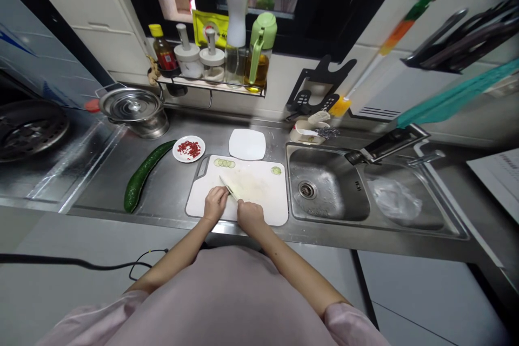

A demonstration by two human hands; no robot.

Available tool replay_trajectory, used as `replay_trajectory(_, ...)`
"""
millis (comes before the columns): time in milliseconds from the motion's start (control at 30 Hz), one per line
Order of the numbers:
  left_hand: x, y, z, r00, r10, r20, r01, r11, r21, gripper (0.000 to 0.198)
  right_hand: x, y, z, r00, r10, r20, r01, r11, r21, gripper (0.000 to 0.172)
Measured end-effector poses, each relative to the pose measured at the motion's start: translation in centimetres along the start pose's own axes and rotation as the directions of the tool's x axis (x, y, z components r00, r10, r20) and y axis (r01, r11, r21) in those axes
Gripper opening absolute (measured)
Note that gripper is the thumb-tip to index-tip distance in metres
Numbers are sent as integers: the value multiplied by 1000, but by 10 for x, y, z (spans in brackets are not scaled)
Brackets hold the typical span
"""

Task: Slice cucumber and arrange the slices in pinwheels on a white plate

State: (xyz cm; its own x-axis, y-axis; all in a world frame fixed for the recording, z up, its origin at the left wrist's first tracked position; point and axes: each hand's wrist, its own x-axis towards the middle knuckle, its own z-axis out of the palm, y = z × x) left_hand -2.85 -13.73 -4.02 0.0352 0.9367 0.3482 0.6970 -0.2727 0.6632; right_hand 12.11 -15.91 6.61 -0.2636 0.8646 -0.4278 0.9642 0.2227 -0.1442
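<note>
My right hand [250,215] is closed around the handle of a knife [230,188], whose blade slants up and left over a white cutting board [259,186]. Just left of the blade, my left hand [216,204] rests on the board with its fingers bent together. Whatever lies under those fingertips is hidden. A row of thin cucumber slices [224,163] overlaps along the board's top left edge. Near its top right corner sits a small cucumber piece [276,171]. A whole long cucumber [146,175] lies on the steel counter to the left.
Behind the board are a plate of chopped red bits [188,149] and a white square plate [247,144]. A lidded steel pot [148,119] stands back left. To the right is a sink [330,186] with a faucet [389,143]. Bottles line a wall rack [211,84].
</note>
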Motion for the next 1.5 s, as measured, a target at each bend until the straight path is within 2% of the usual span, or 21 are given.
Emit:
replay_trajectory(300, 0, -2, 3, 992, 86, -89, -89, 996, -25, 17, 6, 4, -4, 999, -27, 46, 27, 1000, 2, 29)
replay_trajectory(600, 0, -2, 3, 993, 76, -85, -80, 996, -40, 17, 11, 5, -9, 997, -20, 80, 19, 1000, 3, 30)
replay_trajectory(900, 1, 1, 1, 995, 57, -77, -61, 997, -57, 17, 17, 8, -4, 999, -35, 36, 35, 999, 6, 30)
replay_trajectory(1200, 1, -2, 3, 992, 74, -105, -80, 995, -57, 15, 21, 9, -6, 996, -44, 72, 44, 999, 3, 31)
replay_trajectory(1500, 0, -4, 5, 991, 82, -105, -88, 995, -53, 14, 30, 10, 3, 998, -34, 61, 33, 999, 10, 30)
